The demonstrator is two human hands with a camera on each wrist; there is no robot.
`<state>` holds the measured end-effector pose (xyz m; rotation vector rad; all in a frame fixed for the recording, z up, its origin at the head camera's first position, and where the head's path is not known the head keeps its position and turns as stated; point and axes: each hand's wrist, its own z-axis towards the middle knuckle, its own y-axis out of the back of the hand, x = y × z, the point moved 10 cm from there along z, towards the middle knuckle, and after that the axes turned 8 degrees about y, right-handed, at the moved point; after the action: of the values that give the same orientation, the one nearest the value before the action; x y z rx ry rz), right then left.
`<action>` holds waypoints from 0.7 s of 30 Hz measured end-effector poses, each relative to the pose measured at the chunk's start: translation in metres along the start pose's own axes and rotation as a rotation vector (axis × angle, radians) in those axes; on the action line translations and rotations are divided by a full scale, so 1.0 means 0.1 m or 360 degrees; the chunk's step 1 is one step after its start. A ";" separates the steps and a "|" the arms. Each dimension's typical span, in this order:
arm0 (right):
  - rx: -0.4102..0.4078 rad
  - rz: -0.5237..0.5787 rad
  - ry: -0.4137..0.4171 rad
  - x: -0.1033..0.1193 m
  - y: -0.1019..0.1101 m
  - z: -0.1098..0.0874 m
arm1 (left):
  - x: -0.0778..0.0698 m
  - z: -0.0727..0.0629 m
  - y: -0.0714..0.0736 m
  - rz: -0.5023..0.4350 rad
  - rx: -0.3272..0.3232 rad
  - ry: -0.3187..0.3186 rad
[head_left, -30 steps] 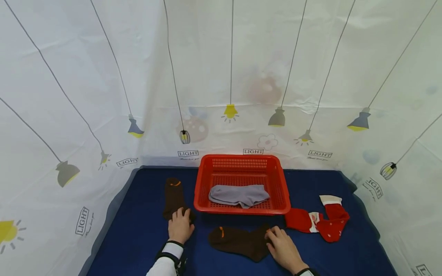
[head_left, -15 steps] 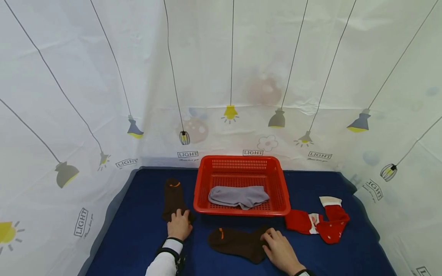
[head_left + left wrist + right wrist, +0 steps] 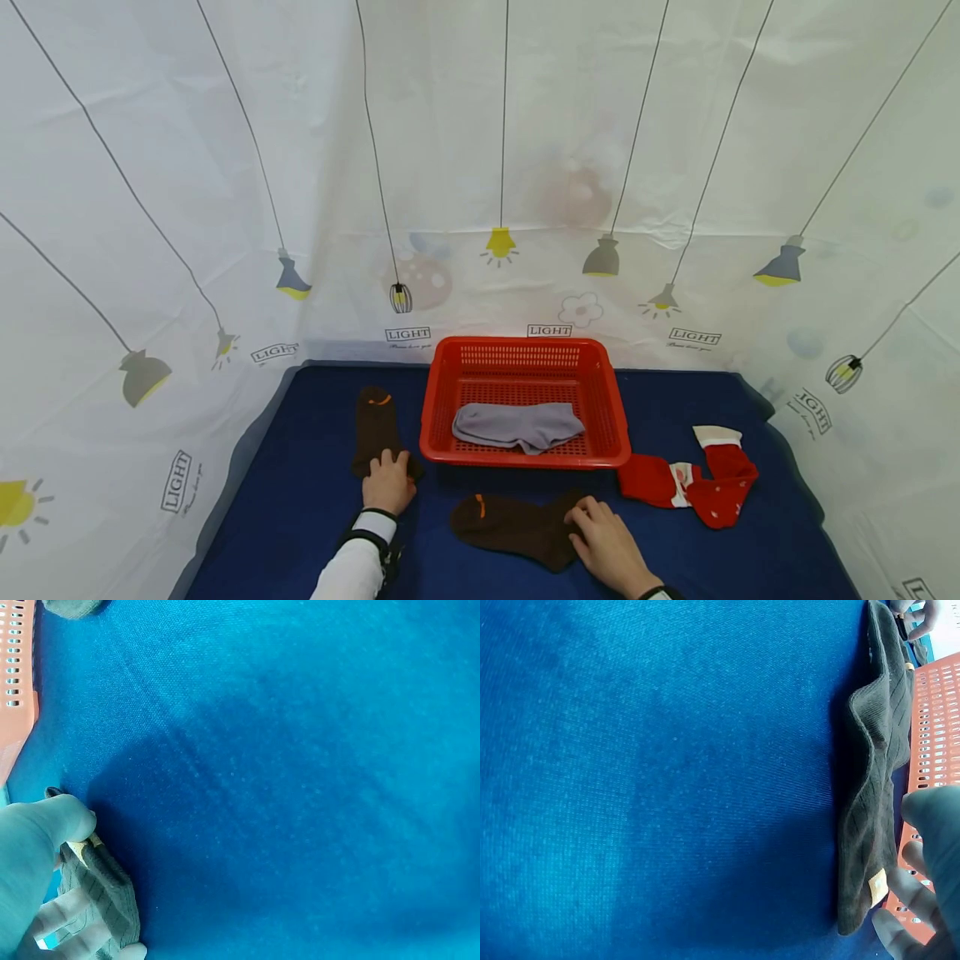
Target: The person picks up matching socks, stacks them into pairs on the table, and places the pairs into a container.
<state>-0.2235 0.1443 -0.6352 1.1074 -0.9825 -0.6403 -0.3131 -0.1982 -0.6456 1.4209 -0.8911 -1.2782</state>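
Note:
A brown sock [image 3: 377,425] with an orange mark lies left of the basket. My left hand [image 3: 388,483] rests over its lower end; in the left wrist view, spread fingers [image 3: 71,911] lie on the knit and the thumb touches the orange patch. In front of the basket a second brown sock [image 3: 517,527] lies sideways. My right hand [image 3: 611,546] has relaxed fingertips touching that sock's right end, beside its orange patch [image 3: 878,887] in the right wrist view. Part of each sock is hidden beneath the fingers.
A red plastic basket [image 3: 525,460] stands at the back middle, with grey socks [image 3: 517,425] inside. Red and white socks [image 3: 720,492] lie to its right on the dark blue cloth [image 3: 285,517]. A white printed curtain [image 3: 450,167] rises behind and at both sides.
The right hand has shifted very slightly left along the sock's right end. The left hand stays at its sock's lower end, and the socks lie as before.

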 end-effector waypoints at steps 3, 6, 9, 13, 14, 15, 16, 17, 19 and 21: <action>-0.0006 0.0009 0.0002 0.01 0.01 0.00 | 0.00 0.01 0.00 -0.0013 0.0017 0.0012; -0.0008 0.0012 0.0011 0.01 0.00 -0.01 | 0.00 0.02 0.00 -0.0030 0.0025 0.0025; -0.0008 0.0012 0.0024 0.01 -0.01 -0.01 | 0.01 0.04 0.00 -0.0034 0.0018 0.0036; -0.0019 0.0001 0.0035 0.01 0.00 -0.02 | 0.00 0.04 0.02 -0.0033 -0.0017 0.0036; -0.0021 -0.0002 0.0036 0.01 0.00 -0.02 | 0.00 0.04 0.03 -0.0034 -0.0030 0.0034; -0.0024 -0.0006 0.0036 0.01 0.01 -0.01 | -0.01 0.04 0.03 -0.0035 -0.0040 0.0030; -0.0026 -0.0008 0.0036 0.01 0.01 -0.01 | -0.02 0.04 0.04 -0.0033 -0.0051 0.0024; -0.0026 -0.0009 0.0035 0.01 0.01 -0.01 | -0.03 0.03 0.04 -0.0031 -0.0058 0.0021; -0.0027 -0.0008 0.0035 0.01 0.01 -0.01 | -0.04 0.02 0.05 -0.0024 -0.0071 0.0016; -0.0028 -0.0006 0.0046 0.02 0.01 -0.01 | -0.05 0.02 0.04 -0.0019 -0.0086 0.0014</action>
<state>-0.2222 0.1434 -0.6335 1.1002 -0.9487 -0.6331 -0.3153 -0.1949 -0.6401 1.3902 -0.8371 -1.2950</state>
